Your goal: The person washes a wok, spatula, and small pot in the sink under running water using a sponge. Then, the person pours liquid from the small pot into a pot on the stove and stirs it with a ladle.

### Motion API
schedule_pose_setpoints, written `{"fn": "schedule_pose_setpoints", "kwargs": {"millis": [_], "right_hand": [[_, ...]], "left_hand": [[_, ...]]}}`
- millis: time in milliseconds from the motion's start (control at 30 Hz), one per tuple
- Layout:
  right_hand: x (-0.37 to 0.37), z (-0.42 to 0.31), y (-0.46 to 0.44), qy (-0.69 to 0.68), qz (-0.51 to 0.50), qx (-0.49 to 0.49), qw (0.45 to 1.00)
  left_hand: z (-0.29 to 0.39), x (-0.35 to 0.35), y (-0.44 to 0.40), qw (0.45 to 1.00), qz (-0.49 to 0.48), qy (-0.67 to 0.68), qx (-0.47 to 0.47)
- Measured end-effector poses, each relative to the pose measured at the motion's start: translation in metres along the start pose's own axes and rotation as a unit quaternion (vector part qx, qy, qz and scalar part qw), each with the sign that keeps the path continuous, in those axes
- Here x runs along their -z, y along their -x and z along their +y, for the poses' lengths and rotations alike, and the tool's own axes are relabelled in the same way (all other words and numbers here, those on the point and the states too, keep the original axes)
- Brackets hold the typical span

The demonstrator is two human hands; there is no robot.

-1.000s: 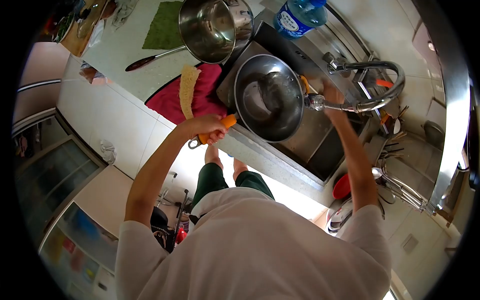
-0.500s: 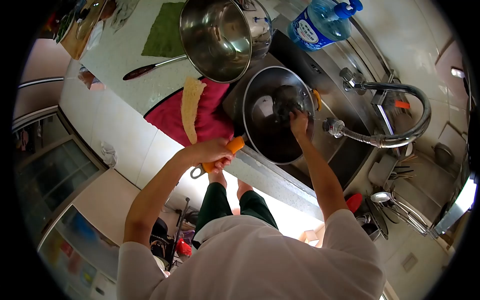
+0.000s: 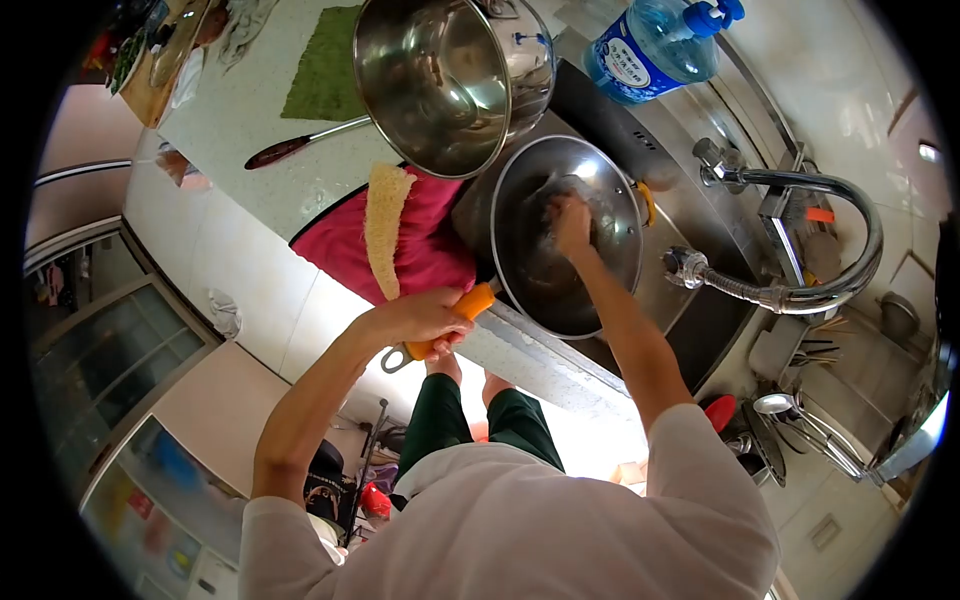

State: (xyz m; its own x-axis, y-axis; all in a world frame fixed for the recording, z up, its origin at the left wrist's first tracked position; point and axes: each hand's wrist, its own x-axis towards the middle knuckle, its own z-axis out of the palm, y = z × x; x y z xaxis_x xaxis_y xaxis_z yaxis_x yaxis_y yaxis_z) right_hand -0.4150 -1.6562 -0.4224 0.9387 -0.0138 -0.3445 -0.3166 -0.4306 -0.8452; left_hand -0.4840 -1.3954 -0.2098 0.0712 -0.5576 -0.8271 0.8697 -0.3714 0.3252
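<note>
A dark wok (image 3: pixel 530 285) with a shiny rim rests over the sink. My left hand (image 3: pixel 430 318) is wrapped around its orange handle (image 3: pixel 476 302), near the counter's front edge. Inside the wok, my right hand (image 3: pixel 571 225) presses against the inner surface with its fingers curled. Motion blur and the hand itself hide whatever is under those fingers. A small yellow side handle (image 3: pixel 646 203) sticks out from the wok's far side. Just left of the wok, a strip of loofah (image 3: pixel 384 225) lies on a red cloth (image 3: pixel 342 240).
A large steel pot (image 3: pixel 435 85) stands behind the wok, with a brown-handled utensil (image 3: pixel 280 152) beside it. A green cloth (image 3: pixel 325 65) lies to the left. A blue soap bottle (image 3: pixel 650 55) stands at the back. The curved faucet (image 3: pixel 850 250) reaches in from the right.
My right hand has moved left and slightly toward the far side inside the wok. My left hand keeps its hold on the handle. The view has shifted slightly.
</note>
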Motion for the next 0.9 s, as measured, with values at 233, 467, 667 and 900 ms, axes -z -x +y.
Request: {"fn": "schedule_pose_setpoints", "kwargs": {"millis": [233, 467, 667, 900], "right_hand": [[0.002, 0.059, 0.005, 0.067, -0.052, 0.21, 0.974], [0.065, 0.072, 0.078, 0.344, -0.074, 0.094, 0.931], [0.029, 0.034, 0.084, 0.061, 0.0, 0.032, 0.998], [0.035, 0.035, 0.089, 0.166, 0.03, 0.083, 0.982]], "left_hand": [[-0.006, -0.001, -0.002, 1.0, -0.006, -0.014, -0.013], [-0.003, 0.0, -0.001, 1.0, 0.001, -0.005, -0.018], [-0.005, -0.001, -0.001, 1.0, 0.0, -0.002, -0.019], [-0.005, 0.002, -0.004, 0.999, -0.015, -0.02, -0.028]]}}
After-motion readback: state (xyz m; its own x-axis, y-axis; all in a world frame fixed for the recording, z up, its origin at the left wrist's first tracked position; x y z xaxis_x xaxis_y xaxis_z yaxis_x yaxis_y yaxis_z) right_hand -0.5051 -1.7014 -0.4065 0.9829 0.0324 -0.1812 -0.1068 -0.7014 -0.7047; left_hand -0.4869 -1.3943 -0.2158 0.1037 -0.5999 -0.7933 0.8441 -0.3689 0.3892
